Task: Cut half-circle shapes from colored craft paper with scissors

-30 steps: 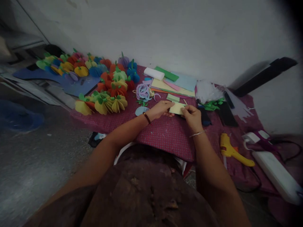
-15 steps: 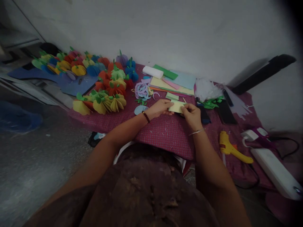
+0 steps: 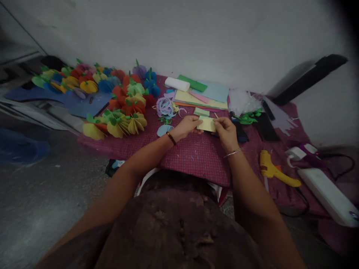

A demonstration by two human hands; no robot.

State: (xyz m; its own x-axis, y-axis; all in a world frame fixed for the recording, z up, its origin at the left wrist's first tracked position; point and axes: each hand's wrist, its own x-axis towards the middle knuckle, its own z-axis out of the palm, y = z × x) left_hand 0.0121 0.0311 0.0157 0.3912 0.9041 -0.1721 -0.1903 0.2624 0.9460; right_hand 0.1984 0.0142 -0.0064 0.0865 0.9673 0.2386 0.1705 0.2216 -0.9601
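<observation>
A pale yellow piece of paper (image 3: 206, 123) is held up over the table between both hands. My left hand (image 3: 188, 126) pinches its left end, thumb on top and fingers beneath. At its right end my right hand (image 3: 226, 131) grips the edge between thumb and fingers. Whether it is one sheet or a small stack I cannot tell. Just behind it lies a light green paper strip (image 3: 201, 112). A light blue paper disc (image 3: 165, 130) rests beside my left wrist, close to curled lilac paper strips (image 3: 165, 107).
Several colourful paper pumpkins (image 3: 123, 101) crowd the left. Coloured sheets (image 3: 214, 93) and a white roll (image 3: 177, 84) lie at the back. On the right are green paper leaves (image 3: 249, 117), a yellow glue gun (image 3: 276, 171) with its cord, and a white power strip (image 3: 328, 194).
The whole view has shifted slightly. Both hands keep hold of the yellow paper, and the right fingers have changed their grip a little at its right edge.
</observation>
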